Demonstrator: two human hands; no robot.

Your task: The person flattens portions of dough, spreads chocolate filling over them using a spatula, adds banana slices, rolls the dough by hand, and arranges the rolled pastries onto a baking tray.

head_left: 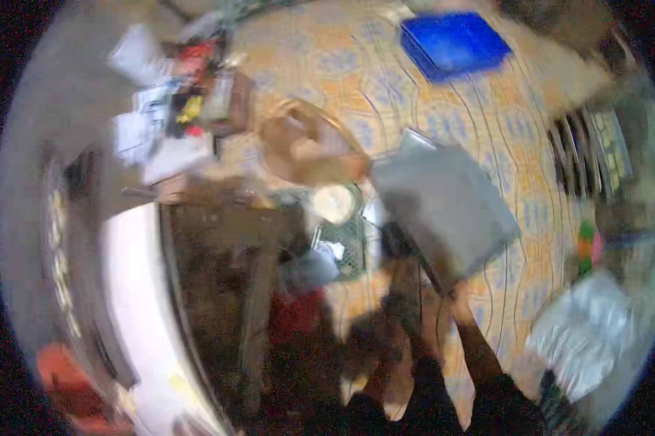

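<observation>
Grey panel (447,203), in the head view, is on the near side of the blue tray (467,45). At its edge away from the tray is the right hand (454,296); blurred, so I cannot tell either hand's state.

Yellowish patterned floor (444,109) under a blue tub (480,54) and probably a brown basket (275,154).

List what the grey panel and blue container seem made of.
Grey panel: perhaps plastic or painted metal, matte; its face looks flat and even, but blur hides texture.
Blue container: likely plastic, slightly glossy, from its saturated colour and paler sheen.
</observation>
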